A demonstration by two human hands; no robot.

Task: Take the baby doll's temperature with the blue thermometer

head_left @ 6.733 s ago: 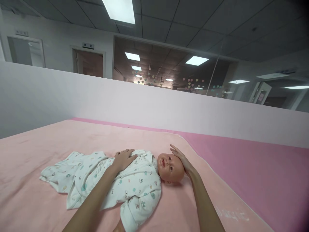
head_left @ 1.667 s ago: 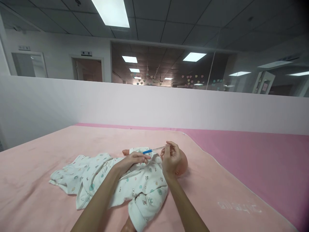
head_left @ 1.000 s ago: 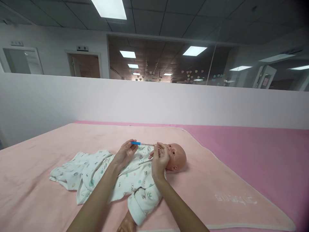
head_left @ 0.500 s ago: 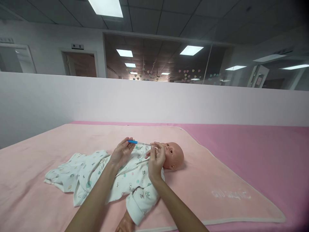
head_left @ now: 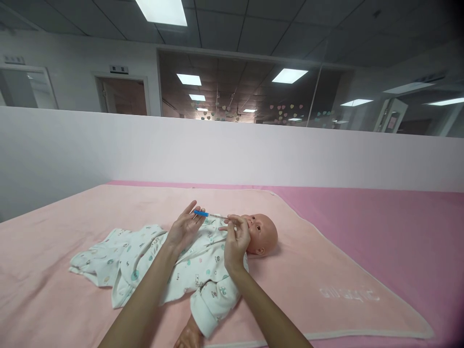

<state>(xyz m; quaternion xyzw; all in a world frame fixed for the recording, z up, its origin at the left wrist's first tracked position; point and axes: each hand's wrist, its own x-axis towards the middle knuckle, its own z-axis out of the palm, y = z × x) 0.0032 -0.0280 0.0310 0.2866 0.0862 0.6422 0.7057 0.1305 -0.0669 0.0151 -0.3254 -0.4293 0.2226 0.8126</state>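
Observation:
Pinched in my right hand (head_left: 237,241) is a slim glass thermometer (head_left: 215,215) with a blue end, held nearly level above the doll's chest. My left hand (head_left: 185,227) is turned palm up with its fingers spread. Its fingertips are by the blue end; whether they touch it I cannot tell. Below both hands a baby doll (head_left: 263,234) lies on its back, head to the right. White printed baby clothes (head_left: 188,275) cover its body, and one doll hand (head_left: 190,334) shows at the near cuff. My right hand hides part of the doll's face and neck.
Under the doll spreads a peach blanket (head_left: 326,270) with a pale edge and white lettering, on a pink surface (head_left: 398,232). A low white wall (head_left: 232,150) stands behind it, with windows and a doorway (head_left: 125,96) beyond.
My left thumb and fingers have spread a little further from the blue end. The thermometer and my right hand have barely moved. The whole view has shifted slightly.

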